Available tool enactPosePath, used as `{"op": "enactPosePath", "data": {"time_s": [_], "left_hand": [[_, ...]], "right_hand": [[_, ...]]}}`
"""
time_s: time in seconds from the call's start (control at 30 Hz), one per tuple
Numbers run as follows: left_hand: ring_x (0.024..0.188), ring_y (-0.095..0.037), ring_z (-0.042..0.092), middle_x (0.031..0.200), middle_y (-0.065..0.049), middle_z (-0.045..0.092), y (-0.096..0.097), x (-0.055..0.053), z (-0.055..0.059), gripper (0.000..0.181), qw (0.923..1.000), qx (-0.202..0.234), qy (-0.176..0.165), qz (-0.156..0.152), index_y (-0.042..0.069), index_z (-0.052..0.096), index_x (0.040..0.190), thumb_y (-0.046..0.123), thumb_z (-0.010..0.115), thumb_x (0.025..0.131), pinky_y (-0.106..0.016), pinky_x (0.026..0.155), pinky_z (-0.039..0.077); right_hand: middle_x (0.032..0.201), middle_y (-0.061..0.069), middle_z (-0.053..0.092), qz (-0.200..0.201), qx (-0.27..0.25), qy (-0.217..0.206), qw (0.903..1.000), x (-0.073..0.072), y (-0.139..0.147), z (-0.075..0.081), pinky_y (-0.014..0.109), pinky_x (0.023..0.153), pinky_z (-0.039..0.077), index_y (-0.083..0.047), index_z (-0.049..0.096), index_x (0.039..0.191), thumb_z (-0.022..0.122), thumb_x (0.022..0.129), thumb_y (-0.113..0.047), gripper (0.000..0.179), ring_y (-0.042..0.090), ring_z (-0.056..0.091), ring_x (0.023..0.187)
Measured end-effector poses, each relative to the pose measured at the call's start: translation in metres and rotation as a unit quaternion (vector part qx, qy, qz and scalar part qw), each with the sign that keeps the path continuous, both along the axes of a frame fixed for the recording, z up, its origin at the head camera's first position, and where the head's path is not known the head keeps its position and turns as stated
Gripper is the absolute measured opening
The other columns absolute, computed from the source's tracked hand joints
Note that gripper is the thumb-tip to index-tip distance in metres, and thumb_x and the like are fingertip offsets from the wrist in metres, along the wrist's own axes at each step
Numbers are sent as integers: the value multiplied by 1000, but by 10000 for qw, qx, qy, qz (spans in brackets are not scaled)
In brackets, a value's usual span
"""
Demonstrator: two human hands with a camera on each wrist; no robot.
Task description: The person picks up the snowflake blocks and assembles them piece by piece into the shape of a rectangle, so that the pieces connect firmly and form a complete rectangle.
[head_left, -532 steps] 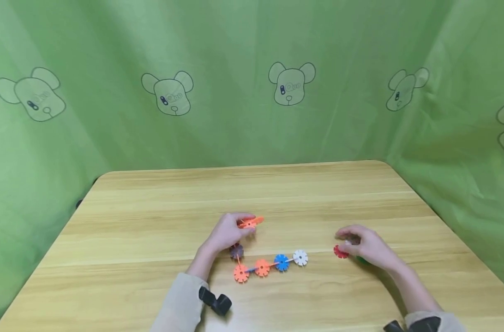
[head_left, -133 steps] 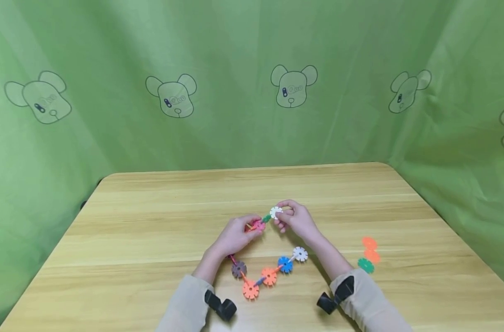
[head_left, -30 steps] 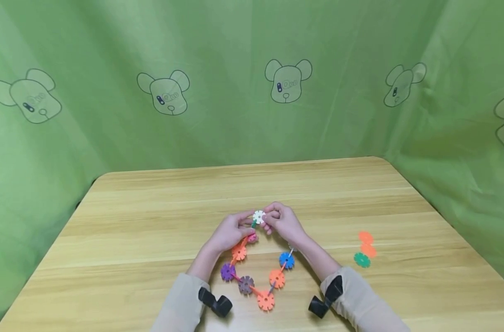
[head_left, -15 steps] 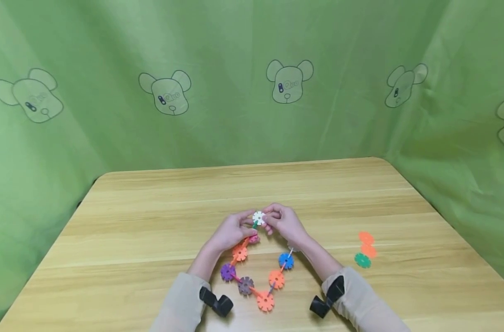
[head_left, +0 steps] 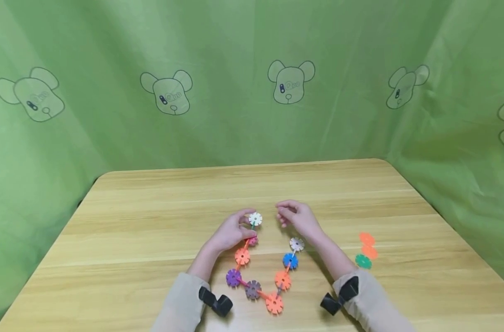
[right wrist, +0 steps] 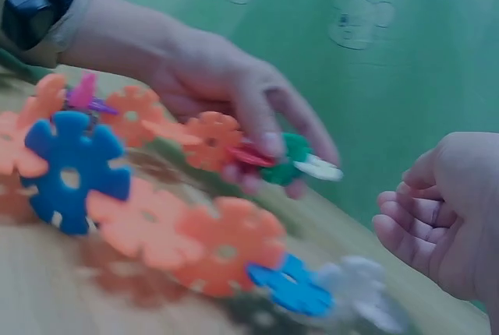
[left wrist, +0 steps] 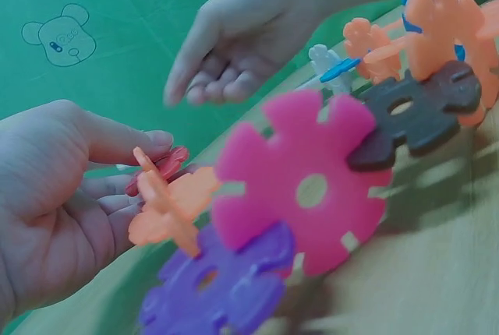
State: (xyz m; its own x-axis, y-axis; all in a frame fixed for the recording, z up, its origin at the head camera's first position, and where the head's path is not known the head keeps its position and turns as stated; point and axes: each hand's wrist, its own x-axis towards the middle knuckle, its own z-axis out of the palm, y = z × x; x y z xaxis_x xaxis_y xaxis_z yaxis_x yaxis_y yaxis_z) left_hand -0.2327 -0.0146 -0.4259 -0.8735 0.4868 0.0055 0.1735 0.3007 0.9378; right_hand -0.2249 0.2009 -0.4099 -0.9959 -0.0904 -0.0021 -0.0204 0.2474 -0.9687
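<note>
A chain of slotted snowflake discs curves in a U on the table. My left hand (head_left: 230,233) pinches its upper left part at the red-pink disc (left wrist: 160,171), between thumb and fingers. Past that, a green disc (right wrist: 290,156) links to the white disc (head_left: 255,218) at this end, beside the index finger. My right hand (head_left: 299,219) holds nothing, its fingers loosely bent, right of that white disc. Below the right hand lies the chain's other end, a greyish-white disc (head_left: 297,244) joined to a blue disc (head_left: 291,261). An orange disc (head_left: 274,304) is at the bottom of the curve.
Two loose orange discs (head_left: 369,252) and a green disc (head_left: 363,261) lie flat on the wooden table (head_left: 173,198), to the right of the right forearm. A green curtain (head_left: 235,129) with mouse-head drawings hangs behind the table.
Since half a second ago, the right hand has let go of the white disc and moved right. Over the earlier frames, the left side gained green and white discs; the U has opened slightly.
</note>
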Motion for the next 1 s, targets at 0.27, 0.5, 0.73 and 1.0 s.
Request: {"op": "enactPosePath", "data": {"time_s": [0.27,0.5,0.73,1.0], "left_hand": [[75,-16,53,104,-23,54,-4,13,24,61,9991,258,-249,209,-5,39,130,-4,68,77,-27,66,46],[72,-14,53,103,-22,53,-6,19,35,60,9992,240,-215,232,-7,38,129,-4,68,77,-25,63,45],[70,-15,54,104,-19,54,-4,-1,4,64,9987,273,-265,348,-2,38,131,1,71,76,-28,62,47],[75,-18,55,102,-15,54,-4,-3,-4,62,9987,65,-126,483,2,41,127,7,74,75,-30,67,47]], "right_hand": [[102,28,60,-518,586,216,9967,20,58,1,26,69,53,11,52,119,52,93,-8,32,23,62,81],[109,19,61,-1030,1357,275,9850,41,114,-5,21,72,50,8,52,122,58,92,-22,43,10,59,86],[113,18,57,-1062,1949,-168,9749,56,164,-6,25,66,50,6,47,128,58,91,-36,57,10,57,82],[104,1,61,-1051,1992,-351,9737,69,201,-12,22,67,50,10,44,128,61,90,-34,61,0,57,79]]}}
